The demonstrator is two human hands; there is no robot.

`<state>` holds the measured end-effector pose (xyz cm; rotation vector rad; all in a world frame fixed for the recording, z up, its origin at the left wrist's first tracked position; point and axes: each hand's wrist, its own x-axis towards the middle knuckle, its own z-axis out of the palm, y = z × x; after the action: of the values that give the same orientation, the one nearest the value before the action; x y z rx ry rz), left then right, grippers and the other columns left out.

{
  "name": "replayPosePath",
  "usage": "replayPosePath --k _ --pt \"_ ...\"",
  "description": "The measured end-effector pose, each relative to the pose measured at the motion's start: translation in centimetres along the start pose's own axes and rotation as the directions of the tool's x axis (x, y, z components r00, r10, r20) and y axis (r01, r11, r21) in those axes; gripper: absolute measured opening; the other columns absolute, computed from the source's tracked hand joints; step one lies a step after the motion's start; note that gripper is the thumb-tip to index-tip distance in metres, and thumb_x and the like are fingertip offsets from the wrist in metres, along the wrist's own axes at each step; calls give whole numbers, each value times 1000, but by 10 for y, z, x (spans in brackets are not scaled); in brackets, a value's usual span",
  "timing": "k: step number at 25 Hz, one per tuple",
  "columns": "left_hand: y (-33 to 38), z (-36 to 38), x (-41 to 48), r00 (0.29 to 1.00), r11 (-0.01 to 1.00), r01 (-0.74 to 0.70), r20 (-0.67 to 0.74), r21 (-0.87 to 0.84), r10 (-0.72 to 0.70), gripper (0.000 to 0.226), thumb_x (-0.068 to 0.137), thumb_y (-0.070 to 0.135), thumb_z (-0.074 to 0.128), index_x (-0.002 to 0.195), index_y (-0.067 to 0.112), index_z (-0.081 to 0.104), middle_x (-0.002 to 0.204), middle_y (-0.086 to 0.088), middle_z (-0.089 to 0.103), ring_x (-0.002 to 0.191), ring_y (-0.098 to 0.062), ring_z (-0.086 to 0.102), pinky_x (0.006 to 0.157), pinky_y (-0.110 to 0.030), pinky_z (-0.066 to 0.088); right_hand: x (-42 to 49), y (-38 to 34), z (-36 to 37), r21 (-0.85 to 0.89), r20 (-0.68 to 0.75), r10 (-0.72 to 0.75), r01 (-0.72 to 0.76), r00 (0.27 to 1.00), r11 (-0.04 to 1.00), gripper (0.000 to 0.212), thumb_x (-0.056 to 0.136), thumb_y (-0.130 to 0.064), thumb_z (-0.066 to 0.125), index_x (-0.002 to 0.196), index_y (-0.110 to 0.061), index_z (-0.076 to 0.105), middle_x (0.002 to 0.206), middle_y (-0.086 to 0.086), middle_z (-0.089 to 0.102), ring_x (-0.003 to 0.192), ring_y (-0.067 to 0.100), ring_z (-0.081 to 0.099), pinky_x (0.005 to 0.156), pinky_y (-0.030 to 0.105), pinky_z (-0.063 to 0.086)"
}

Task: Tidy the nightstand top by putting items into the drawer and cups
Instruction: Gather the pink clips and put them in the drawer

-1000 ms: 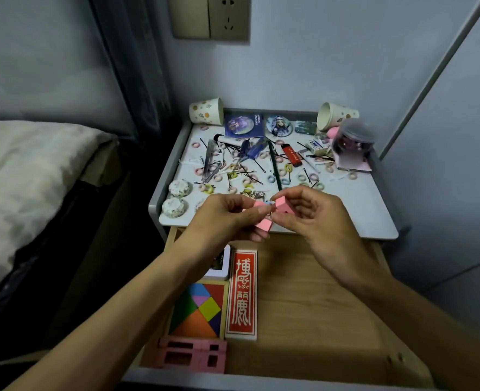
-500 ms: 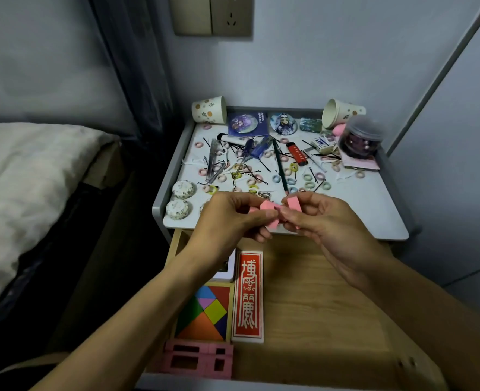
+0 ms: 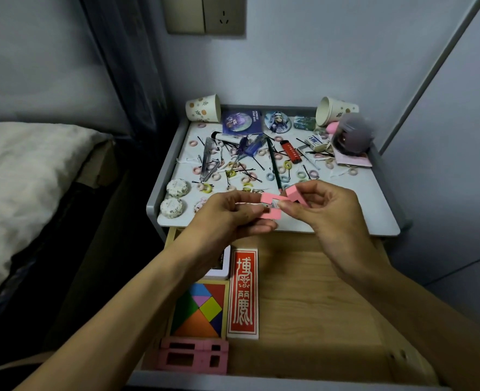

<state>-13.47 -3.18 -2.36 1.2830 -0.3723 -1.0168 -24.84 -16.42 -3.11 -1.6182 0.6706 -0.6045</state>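
Observation:
Both hands hold pink blocks (image 3: 275, 206) above the front edge of the nightstand top (image 3: 374, 210). My left hand (image 3: 233, 215) pinches the lower left pink piece, and my right hand (image 3: 326, 207) pinches the upper right piece; the pieces touch between the fingertips. Below them the wooden drawer (image 3: 317, 300) stands pulled out. Two paper cups are at the back: one upright at the left (image 3: 203, 108), one tipped on its side at the right (image 3: 334, 110). Hair ties, hairpins, a red lighter (image 3: 291, 151) and badges litter the top.
The drawer holds a red box (image 3: 243, 293), a coloured tangram (image 3: 200, 310), a white box (image 3: 222, 263) and a pink frame piece (image 3: 195, 358). A dark jar (image 3: 351, 136) sits at the back right. A bed (image 3: 21, 176) lies to the left, walls behind and right.
The hands have shifted slightly right and the pink pieces have been turned between the fingers. The camera has tilted a little, moving the nightstand in view.

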Motion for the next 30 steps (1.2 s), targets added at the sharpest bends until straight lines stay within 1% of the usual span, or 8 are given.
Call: replayPosePath --k 3,7,11,15,18,22,26,30 --pt "-1 1 -1 1000 1000 6 10 -4 -6 11 92 -4 54 101 -5 61 91 -21 71 81 -24 72 72 -22 60 -2 -2 1 -23 52 -1 2 999 1000 29 72 -7 80 99 -11 70 91 0 74 86 9 70 76 18 55" --pt "-2 3 -2 999 998 5 -42 -70 -8 10 89 -6 57 98 -8 62 86 -20 72 74 -23 72 72 -23 60 -6 -5 3 -31 67 -27 30 997 999 25 72 -8 80 94 -16 69 88 -2 73 81 3 69 72 14 54" --pt "-3 4 -2 998 997 5 -59 -77 -10 9 89 -7 56 94 -5 64 80 -16 72 73 -23 72 74 -24 60 -6 -3 4 25 53 14 -15 998 1000 27 72 -6 80 93 -19 69 91 2 73 83 11 71 69 21 57" --pt "-3 4 -2 997 999 -3 -78 -47 0 16 90 -5 58 104 -5 63 90 -21 71 77 -26 72 73 -26 61 -6 -2 4 56 35 38 -40 999 998 29 71 -4 81 91 -20 68 91 3 74 84 14 72 68 22 57" --pt "-3 2 -2 996 1000 -25 -82 20 26 22 91 -1 59 112 1 63 97 -23 72 80 -30 72 71 -26 61 -7 -3 3 -10 11 6 -6 1000 1000 29 70 -7 82 87 -25 68 89 -2 74 84 9 71 71 20 57" --pt "-3 -2 -1 992 976 -79 -85 201 97 23 93 2 60 114 4 66 83 -17 73 70 -23 69 66 -25 58 -9 -5 4 -78 11 -44 45 999 996 31 68 -8 84 84 -29 67 83 -7 73 77 0 69 66 12 52" --pt "-4 -3 0 989 962 -107 -76 253 130 20 89 1 65 108 3 69 81 -18 73 63 -19 66 65 -25 58 -9 -2 6 -140 56 -74 82 996 987 28 68 -12 85 81 -31 70 78 -12 74 76 1 70 69 15 54" --pt "-4 -4 -1 987 945 -108 -84 309 140 16 86 0 68 102 3 70 76 -16 73 56 -15 65 59 -23 56 -8 2 4 -176 127 -58 80 990 981 23 76 -17 79 94 -29 72 84 -13 75 79 3 71 75 22 57"
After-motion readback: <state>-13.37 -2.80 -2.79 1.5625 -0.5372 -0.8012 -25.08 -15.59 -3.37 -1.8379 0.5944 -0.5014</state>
